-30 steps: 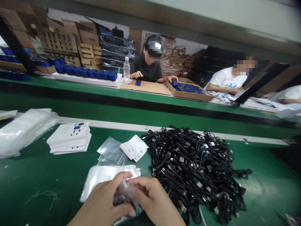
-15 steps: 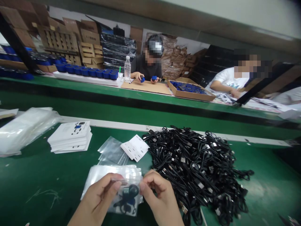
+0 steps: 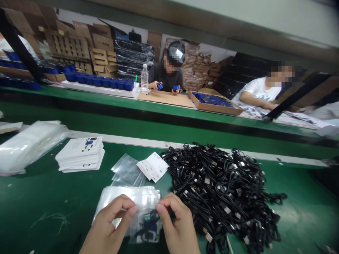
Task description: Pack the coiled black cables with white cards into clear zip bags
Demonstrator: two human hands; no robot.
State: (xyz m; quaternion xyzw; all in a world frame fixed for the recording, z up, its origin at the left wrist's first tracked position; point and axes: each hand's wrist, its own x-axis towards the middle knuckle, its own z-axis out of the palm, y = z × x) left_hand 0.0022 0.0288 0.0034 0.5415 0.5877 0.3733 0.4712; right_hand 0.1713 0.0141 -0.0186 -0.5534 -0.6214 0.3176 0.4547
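Between my two hands hangs a small clear plastic bag [image 3: 145, 231] with a dark coiled cable and a printed card inside. My left hand [image 3: 111, 220] pinches its top left corner, and my right hand [image 3: 176, 220] pinches the top right corner. Behind and below it lies a pile of clear bags [image 3: 106, 199] on the green table. Just beyond are a few loose flat bags [image 3: 128, 169] and a small fan of white cards [image 3: 153, 165]. A large heap of black USB cables [image 3: 222, 190] lies to the right of my right hand.
At the left are a stack of printed leaflets [image 3: 81, 153] and a thick bundle of plastic bags [image 3: 31, 144]. Across a green ledge [image 3: 148, 123], a person [image 3: 168, 74] holds blue items beside a bottle [image 3: 144, 79] and a cardboard tray [image 3: 214, 107]; another person [image 3: 259, 91] works farther right.
My left hand's fingertips have shifted along the bag's top edge, and the bag now hangs more upright between both hands. Across the ledge, the people's hands have moved slightly.
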